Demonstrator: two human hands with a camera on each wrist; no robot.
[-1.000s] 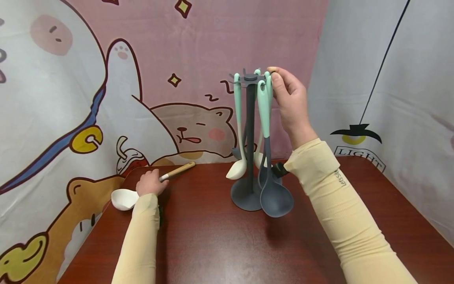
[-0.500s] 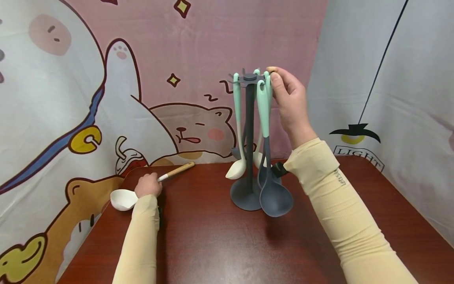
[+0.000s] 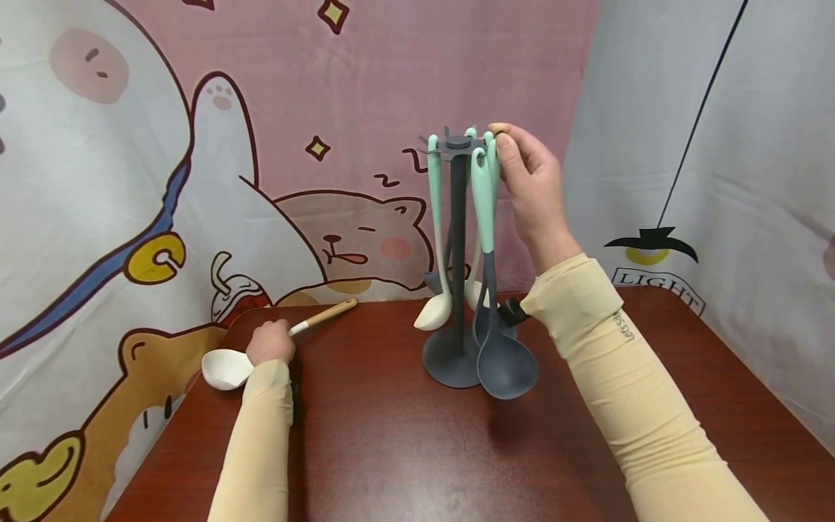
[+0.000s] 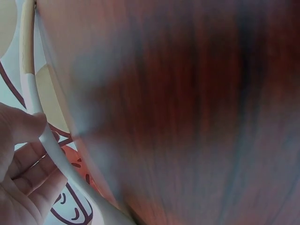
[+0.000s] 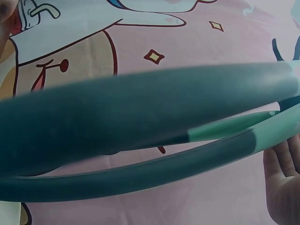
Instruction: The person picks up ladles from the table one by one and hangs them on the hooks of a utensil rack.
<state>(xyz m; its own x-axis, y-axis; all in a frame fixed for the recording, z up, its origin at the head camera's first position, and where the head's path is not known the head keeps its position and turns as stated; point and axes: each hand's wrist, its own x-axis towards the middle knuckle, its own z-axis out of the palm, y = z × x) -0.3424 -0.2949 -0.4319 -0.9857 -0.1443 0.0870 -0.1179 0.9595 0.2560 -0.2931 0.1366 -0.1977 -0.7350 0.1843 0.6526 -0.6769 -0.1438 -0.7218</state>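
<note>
A white ladle (image 3: 225,369) with a wooden-ended handle lies at the far left of the table in the head view. My left hand (image 3: 270,344) grips its white shaft near the bowl; thumb and curled fingers close on it in the left wrist view. Right of centre stands a dark grey utensil rack (image 3: 459,217). My right hand (image 3: 531,185) is at the top of it, thumb and finger pinching the upper end of a green-handled utensil (image 5: 276,127). What exactly the fingertips cover is partly hidden. In front of that handle hangs a dark grey ladle (image 3: 507,366) with a green handle.
Other green-handled utensils hang from the rack, among them a cream-coloured spoon (image 3: 434,312). The rack's round base (image 3: 443,366) stands on the brown table (image 3: 391,442). A printed cartoon curtain (image 3: 365,94) stands behind the table.
My left hand has slid a little along the white ladle's shaft toward the bowl. The right hand and the rack keep their places, apart from a slight shift of the whole view.
</note>
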